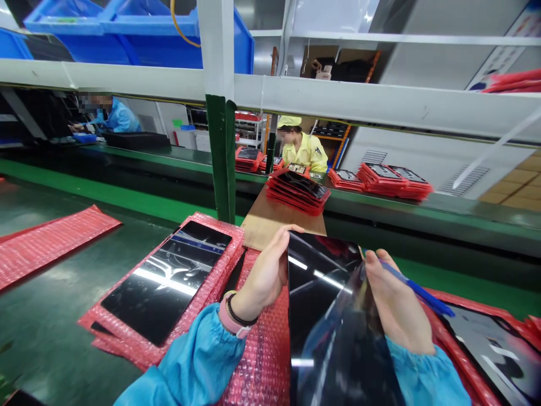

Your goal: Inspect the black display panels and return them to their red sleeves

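Note:
A glossy black tablet screen is held up, tilted, in front of me, with ceiling lights reflected in it. My left hand grips its upper left edge, with the fingers partly hidden behind it. On the opposite edge, my right hand is closed around the side of the screen. A thin blue pen-like tool sticks out past the right hand, seemingly tucked in its fingers; its tip is hidden. Below the screen lies pink bubble wrap. Left of my left wrist, another black screen rests face up on stacked pink bubble-wrap bags.
Flat pink bubble wrap lies far left. Wrapped screens are stacked on a wooden board ahead. At right is a grey panel on red wrap. A green-wrapped post and shelf beam stand ahead. Two people work beyond the line.

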`<state>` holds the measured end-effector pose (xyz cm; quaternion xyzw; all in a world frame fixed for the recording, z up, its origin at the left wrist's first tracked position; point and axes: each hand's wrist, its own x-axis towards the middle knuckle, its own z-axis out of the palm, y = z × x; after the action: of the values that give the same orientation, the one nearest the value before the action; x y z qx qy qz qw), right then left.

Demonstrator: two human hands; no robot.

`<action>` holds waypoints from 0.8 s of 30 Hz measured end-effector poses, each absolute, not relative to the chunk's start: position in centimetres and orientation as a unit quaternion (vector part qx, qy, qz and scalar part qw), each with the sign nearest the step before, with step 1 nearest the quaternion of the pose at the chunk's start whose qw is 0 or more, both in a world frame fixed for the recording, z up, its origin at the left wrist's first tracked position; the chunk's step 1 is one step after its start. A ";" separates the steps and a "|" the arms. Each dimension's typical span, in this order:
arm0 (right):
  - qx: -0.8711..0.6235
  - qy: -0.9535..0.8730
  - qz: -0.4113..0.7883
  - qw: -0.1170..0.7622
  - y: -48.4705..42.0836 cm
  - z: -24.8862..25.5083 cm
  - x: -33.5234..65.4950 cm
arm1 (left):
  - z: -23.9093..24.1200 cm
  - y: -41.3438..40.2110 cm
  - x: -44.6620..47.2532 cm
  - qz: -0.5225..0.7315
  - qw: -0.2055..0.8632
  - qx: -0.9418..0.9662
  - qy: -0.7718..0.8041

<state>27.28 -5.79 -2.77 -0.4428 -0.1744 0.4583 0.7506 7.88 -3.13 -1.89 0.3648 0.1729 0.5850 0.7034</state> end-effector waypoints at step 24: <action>-0.454 -0.332 0.462 0.685 -4.1 -14.9 22.9 | -11.7 -8.0 -2.8 0.419 0.622 0.413 0.516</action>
<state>22.95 -4.10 -14.91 -0.4543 -0.3324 0.4619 0.6854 -2.78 -8.04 -11.69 0.4135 0.5162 0.4190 0.6221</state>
